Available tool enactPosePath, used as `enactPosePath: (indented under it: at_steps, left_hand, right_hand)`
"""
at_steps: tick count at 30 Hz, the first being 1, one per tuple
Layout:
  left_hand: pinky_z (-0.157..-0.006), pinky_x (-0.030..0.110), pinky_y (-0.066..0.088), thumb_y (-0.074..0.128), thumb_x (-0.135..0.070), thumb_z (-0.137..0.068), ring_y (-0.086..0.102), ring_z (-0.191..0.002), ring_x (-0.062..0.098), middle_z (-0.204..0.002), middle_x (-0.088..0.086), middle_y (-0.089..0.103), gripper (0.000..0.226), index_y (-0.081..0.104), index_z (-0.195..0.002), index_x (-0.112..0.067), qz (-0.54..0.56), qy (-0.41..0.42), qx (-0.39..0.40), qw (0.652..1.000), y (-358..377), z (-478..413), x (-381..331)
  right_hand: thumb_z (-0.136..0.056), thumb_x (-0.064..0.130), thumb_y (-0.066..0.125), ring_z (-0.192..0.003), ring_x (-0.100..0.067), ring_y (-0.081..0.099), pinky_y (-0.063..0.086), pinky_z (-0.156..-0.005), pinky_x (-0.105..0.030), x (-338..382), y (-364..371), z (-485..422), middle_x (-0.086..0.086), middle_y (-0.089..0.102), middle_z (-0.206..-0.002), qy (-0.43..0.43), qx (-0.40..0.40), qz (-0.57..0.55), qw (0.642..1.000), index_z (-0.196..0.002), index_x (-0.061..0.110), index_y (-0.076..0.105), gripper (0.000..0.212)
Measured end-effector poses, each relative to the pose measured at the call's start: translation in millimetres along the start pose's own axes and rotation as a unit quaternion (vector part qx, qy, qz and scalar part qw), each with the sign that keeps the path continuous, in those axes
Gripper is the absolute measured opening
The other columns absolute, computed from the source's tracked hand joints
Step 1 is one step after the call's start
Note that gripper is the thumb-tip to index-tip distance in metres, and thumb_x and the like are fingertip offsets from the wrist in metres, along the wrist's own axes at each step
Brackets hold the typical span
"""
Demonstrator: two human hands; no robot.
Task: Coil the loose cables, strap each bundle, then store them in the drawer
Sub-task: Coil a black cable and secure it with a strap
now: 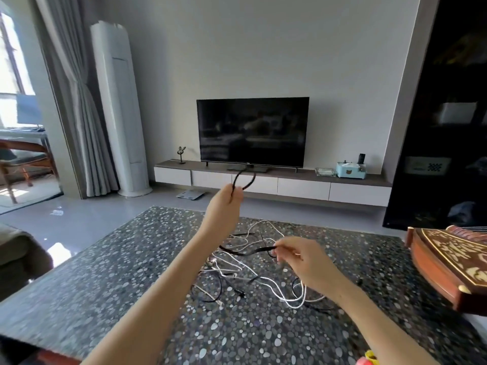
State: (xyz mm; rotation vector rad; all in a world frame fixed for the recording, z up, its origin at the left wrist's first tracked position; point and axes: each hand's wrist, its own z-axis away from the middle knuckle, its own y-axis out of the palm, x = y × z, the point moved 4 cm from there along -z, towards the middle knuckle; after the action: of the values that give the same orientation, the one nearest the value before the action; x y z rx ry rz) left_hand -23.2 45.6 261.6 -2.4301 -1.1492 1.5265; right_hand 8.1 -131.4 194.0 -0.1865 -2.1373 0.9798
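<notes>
My left hand (227, 206) is raised above the table and grips a black cable (246, 177) that arches in a loop above its fingers. Lower and to the right, my right hand (300, 262) pinches another stretch of black cable (245, 252), which runs leftward over the table. Below both hands a tangle of white cables (276, 283) and thin black cables (210, 293) lies spread on the dark pebble-patterned table (118, 272). Whether the two held stretches are one cable I cannot tell.
A carved wooden stringed instrument (448, 262) lies at the table's right edge. Beyond the table stands a low TV cabinet with white drawer fronts (303, 188) under a television (253, 130). A scale (190, 194) lies on the floor. A sofa arm (15, 248) is at left.
</notes>
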Motion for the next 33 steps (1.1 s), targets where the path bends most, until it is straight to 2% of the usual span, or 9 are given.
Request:
enactPosePath:
  at_steps: [3, 6, 9, 12, 16, 20, 25, 30, 33]
  left_hand:
    - [-0.046, 0.022, 0.026, 0.034, -0.026, -0.103, 0.033, -0.051, 0.009, -0.062, -0.005, 0.038, 0.03, 0.049, -0.08, -0.014, 0.095, -0.078, 0.132, 0.984, 18.7, 11.0, 15.3]
    - [-0.045, 0.019, 0.017, 0.027, -0.052, -0.097, 0.026, -0.047, 0.006, -0.059, -0.007, 0.03, 0.047, 0.046, -0.075, -0.015, 0.317, -0.162, 0.238, 0.904, 30.7, 24.4, 19.1]
    - [-0.05, 0.022, 0.013, 0.038, -0.069, -0.078, 0.022, -0.051, 0.007, -0.059, -0.009, 0.027, 0.053, 0.044, -0.075, -0.017, 0.368, -0.156, 0.3, 0.866, 35.1, 33.9, 17.3]
    - [-0.048, 0.014, 0.025, 0.062, -0.047, -0.077, 0.03, -0.053, 0.005, -0.064, -0.008, 0.035, 0.039, 0.049, -0.089, -0.012, 0.302, -0.109, 0.306, 0.896, 39.6, 43.3, 15.9]
    - [-0.05, 0.015, 0.033, 0.049, -0.02, -0.096, 0.036, -0.055, 0.005, -0.068, -0.005, 0.041, 0.01, 0.054, -0.093, -0.012, 0.312, -0.117, 0.26, 0.906, 47.1, 47.3, 14.0]
    - [-0.052, 0.016, 0.032, 0.039, -0.017, -0.101, 0.037, -0.057, 0.006, -0.069, -0.003, 0.044, 0.022, 0.056, -0.086, -0.013, 0.241, -0.09, 0.246, 0.935, 51.7, 46.7, 7.5]
    - [-0.06, 0.025, 0.03, 0.037, -0.019, -0.102, 0.037, -0.068, 0.015, -0.075, 0.0, 0.044, 0.031, 0.051, -0.075, -0.017, 0.128, -0.025, 0.192, 0.973, 52.4, 44.3, 2.9]
    - [-0.091, 0.033, 0.049, 0.036, -0.015, -0.102, 0.06, -0.097, 0.022, -0.101, 0.008, 0.064, 0.025, 0.06, -0.093, -0.015, 0.212, -0.037, 0.221, 0.951, 60.9, 49.5, -0.7]
    - [-0.085, 0.039, 0.056, 0.034, -0.016, -0.102, 0.068, -0.089, 0.029, -0.089, 0.011, 0.07, 0.028, 0.055, -0.085, -0.008, 0.306, -0.067, 0.244, 0.918, 66.7, 56.0, -3.9]
  right_hand:
    - [-0.092, 0.024, 0.061, -0.072, -0.006, 0.056, 0.04, -0.065, -0.02, 45.9, -27.4, -12.0, 0.014, 0.063, -0.077, -0.107, -0.076, 0.146, 0.98, -0.092, 0.017, 0.073, 0.014]
    - [-0.092, 0.023, 0.061, -0.078, -0.014, 0.062, 0.046, -0.069, -0.028, 64.5, -43.6, -19.5, 0.004, 0.07, -0.084, -0.097, -0.106, 0.196, 0.97, -0.093, 0.014, 0.075, 0.016]
    - [-0.091, 0.02, 0.062, -0.07, -0.011, 0.064, 0.047, -0.067, -0.021, 63.7, -54.1, -23.4, 0.001, 0.073, -0.079, -0.062, -0.126, 0.157, 0.978, -0.088, 0.011, 0.076, 0.017]
    - [-0.089, 0.021, 0.064, -0.048, -0.001, 0.055, 0.041, -0.051, -0.013, 63.1, -57.9, -24.9, 0.011, 0.061, -0.054, -0.031, -0.145, 0.087, 0.985, -0.071, 0.016, 0.071, 0.021]
    - [-0.086, 0.021, 0.069, -0.039, -0.003, 0.047, 0.038, -0.042, -0.015, 57.2, -54.7, -23.8, 0.005, 0.059, -0.052, 0.053, -0.114, -0.083, 0.989, -0.066, 0.015, 0.065, 0.022]
    - [-0.068, 0.022, 0.076, -0.038, -0.006, 0.037, 0.027, -0.035, -0.016, 48.5, -54.1, -21.5, -0.003, 0.053, -0.057, 0.204, -0.026, -0.396, 0.895, -0.065, 0.005, 0.058, 0.025]
    - [-0.068, 0.0, 0.065, -0.048, -0.009, 0.044, 0.041, -0.042, -0.017, 43.1, -62.2, -14.2, -0.007, 0.052, -0.066, 0.254, 0.09, -0.527, 0.806, -0.084, -0.004, 0.063, 0.017]
    - [-0.076, -0.01, 0.062, -0.05, -0.011, 0.053, 0.049, -0.048, -0.02, 35.3, -70.0, -13.9, -0.004, 0.057, -0.064, 0.185, -0.03, -0.461, 0.868, -0.087, 0.001, 0.066, 0.016]
    - [-0.083, -0.01, 0.06, -0.051, -0.012, 0.057, 0.052, -0.053, -0.021, 38.3, -68.1, -12.5, -0.003, 0.059, -0.066, 0.14, -0.105, -0.428, 0.887, -0.085, 0.005, 0.063, 0.015]
